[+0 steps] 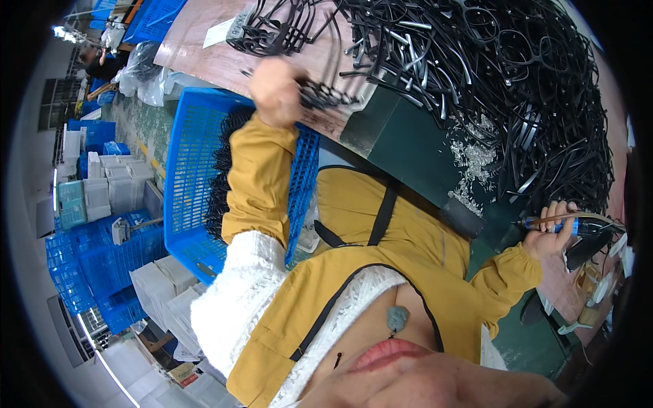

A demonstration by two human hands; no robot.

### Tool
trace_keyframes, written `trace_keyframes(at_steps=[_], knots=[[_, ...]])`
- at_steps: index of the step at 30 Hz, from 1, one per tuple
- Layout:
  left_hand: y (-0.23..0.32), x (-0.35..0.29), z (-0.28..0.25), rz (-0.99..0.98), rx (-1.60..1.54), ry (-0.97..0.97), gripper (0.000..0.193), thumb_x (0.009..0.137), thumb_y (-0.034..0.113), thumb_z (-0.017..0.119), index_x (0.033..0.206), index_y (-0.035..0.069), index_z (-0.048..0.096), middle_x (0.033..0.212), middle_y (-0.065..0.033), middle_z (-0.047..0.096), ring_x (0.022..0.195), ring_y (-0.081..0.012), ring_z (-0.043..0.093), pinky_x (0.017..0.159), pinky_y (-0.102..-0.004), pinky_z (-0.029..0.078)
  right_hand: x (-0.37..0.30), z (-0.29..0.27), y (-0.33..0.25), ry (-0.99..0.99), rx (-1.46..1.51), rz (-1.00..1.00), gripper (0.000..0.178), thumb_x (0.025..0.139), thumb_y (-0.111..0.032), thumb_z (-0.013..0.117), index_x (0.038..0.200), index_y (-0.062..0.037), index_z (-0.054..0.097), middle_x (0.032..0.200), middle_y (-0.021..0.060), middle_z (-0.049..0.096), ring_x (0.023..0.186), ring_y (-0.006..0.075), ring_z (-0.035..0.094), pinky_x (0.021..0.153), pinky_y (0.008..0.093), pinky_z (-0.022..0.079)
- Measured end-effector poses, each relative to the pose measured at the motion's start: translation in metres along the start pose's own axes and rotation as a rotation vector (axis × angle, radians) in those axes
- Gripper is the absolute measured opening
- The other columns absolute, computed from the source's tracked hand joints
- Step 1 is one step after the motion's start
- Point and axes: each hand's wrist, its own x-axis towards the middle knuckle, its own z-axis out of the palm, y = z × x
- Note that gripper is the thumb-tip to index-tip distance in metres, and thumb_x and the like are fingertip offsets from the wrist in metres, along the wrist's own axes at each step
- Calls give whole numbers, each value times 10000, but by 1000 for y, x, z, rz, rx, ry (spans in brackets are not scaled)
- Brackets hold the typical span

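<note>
My left hand (275,92) is closed and a little smeared by motion, above the table's near edge. It grips black eyeglass frames (326,95), whose arms stick out to its right; how many is unclear. My right hand (549,231) wraps around a blue and black electric screwdriver (583,226) at the right, its tip pointing left. Beyond the hands, a large heap of black eyeglass frames (476,58) covers much of the table. A smaller bunch of black eyeglass frames (272,34) lies past my left hand, beside a white paper slip (219,32).
A blue plastic basket (187,163) holding black frames stands under my left forearm. Small silvery bits (474,160) are scattered over the dark green mat (408,132). Blue crates (102,258) and pale boxes (122,183) are stacked at left. Another person (102,64) is far back.
</note>
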Motion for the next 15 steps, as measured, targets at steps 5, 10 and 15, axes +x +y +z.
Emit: trace_keyframes(at_steps=[5, 10, 15], knots=[[-144, 64, 1, -59, 153, -247, 405, 1066, 226, 406, 985, 34, 753, 921, -120, 747, 867, -290, 717, 799, -364, 545, 1, -1, 0, -25, -93, 37, 258, 1040, -208, 573, 1216, -33, 502, 804, 7, 428, 624, 59, 367, 476, 191, 299], [-224, 40, 31, -614, 110, -676, 683, 1075, 523, 357, 997, -10, 777, 957, -231, 754, 938, -377, 704, 887, -424, 512, -2, -5, -2, -58, -124, -2, 274, 1044, -228, 564, 1236, -43, 499, 837, 21, 452, 640, 65, 373, 479, 185, 294], [-155, 23, 48, -659, 120, -623, 730, 1046, 601, 372, 894, -5, 749, 861, -288, 698, 862, -475, 664, 761, -514, 503, -2, -1, 0, -26, -97, -2, 276, 1052, -243, 559, 1250, -56, 510, 838, 26, 474, 627, 66, 377, 504, 191, 304]])
